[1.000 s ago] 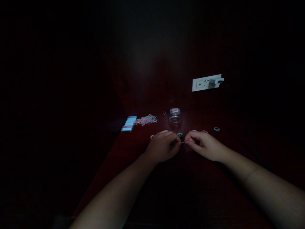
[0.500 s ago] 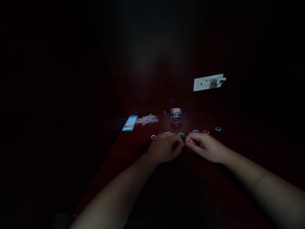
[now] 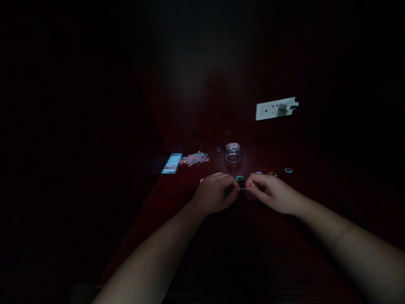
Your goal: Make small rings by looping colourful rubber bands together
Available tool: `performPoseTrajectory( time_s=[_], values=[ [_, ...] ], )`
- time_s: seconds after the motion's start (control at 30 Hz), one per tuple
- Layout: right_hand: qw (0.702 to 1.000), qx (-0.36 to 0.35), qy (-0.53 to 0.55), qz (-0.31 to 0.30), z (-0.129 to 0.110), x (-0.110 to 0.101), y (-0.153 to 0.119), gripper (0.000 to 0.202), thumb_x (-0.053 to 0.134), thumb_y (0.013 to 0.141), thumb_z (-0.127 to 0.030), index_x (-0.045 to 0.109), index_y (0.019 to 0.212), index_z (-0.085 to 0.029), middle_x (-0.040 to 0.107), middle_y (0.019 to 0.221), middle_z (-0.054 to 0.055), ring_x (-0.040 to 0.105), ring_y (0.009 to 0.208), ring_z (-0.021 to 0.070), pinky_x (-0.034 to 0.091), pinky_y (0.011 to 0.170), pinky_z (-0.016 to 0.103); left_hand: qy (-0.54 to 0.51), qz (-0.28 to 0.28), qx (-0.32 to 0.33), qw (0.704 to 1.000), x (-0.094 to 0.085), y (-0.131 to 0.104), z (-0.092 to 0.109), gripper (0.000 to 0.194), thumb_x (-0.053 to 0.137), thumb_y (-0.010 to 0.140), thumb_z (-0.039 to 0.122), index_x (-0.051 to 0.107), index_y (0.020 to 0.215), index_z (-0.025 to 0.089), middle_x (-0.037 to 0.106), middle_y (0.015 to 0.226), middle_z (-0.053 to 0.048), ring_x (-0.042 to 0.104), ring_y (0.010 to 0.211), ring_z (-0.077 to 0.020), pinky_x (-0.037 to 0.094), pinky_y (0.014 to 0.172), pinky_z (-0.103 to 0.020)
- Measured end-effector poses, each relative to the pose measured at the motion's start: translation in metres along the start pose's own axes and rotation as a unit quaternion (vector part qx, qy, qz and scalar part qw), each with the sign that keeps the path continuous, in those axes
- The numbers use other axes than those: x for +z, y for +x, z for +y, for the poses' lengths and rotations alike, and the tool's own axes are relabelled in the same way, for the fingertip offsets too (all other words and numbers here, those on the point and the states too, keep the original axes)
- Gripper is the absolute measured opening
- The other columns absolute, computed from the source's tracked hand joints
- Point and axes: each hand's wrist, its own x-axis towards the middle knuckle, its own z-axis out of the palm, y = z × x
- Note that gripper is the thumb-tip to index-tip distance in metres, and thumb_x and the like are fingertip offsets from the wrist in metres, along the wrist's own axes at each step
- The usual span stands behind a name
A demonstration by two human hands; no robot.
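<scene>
Between the fingertips of both hands stretches a thin pale elastic band (image 3: pixel 242 188). My left hand (image 3: pixel 211 192) pinches its left end and my right hand (image 3: pixel 274 192) pinches the other. Just beyond the fingers lies a small cluster of green hair ties (image 3: pixel 240 178). A lilac hair tie (image 3: pixel 258 172) and an orange hair tie (image 3: pixel 272 174) are partly hidden behind my right hand. Further right is a teal hair tie (image 3: pixel 288 170). A pink hair tie (image 3: pixel 201 180) peeks out past my left hand. Something faint and dark lies under the right fingertips; I cannot make it out.
A clear lidded jar (image 3: pixel 233 155) stands behind the hands. Left of it are a purple hair tie (image 3: pixel 218 149), a tangled pile of coloured bands (image 3: pixel 196 158) and a lit, blurred phone (image 3: pixel 172 163). A wall socket (image 3: pixel 268 109) holds a white plug (image 3: pixel 292 105). The room is dark.
My left hand has drawn slightly left, away from the right one, so the pale band now shows stretched across the gap. The view has shifted a little.
</scene>
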Motion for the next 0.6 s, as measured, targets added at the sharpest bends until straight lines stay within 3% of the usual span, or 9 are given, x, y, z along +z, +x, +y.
performPoseTrajectory(
  time_s=[0.4,0.6],
  values=[
    [1.0,-0.001,-0.007,0.017,0.0023,-0.0032,0.0006,0.021,0.05,0.094,-0.032,0.056,0.08,-0.019,0.057,0.064,-0.001,0.048,0.056,0.0122,0.038,0.053,0.024,0.007,0.018,0.014,1.0,-0.004,-0.0004,-0.007,0.005,0.055,0.085,0.02,0.06,0.084,0.02,0.065,0.08,0.0,0.057,0.077,-0.0155,0.046,0.075,-0.031],
    [1.0,0.001,0.029,0.0,0.0005,-0.0011,-0.0013,0.018,0.054,0.092,-0.034,0.058,0.085,-0.018,0.058,0.066,0.0,0.05,0.058,0.0127,0.039,0.053,0.024,0.006,-0.009,0.018,1.0,-0.0044,-0.0001,-0.0058,0.007,0.055,0.086,0.023,0.062,0.087,0.021,0.067,0.085,0.0,0.058,0.079,-0.016,0.047,0.077,-0.032]
  ],
)
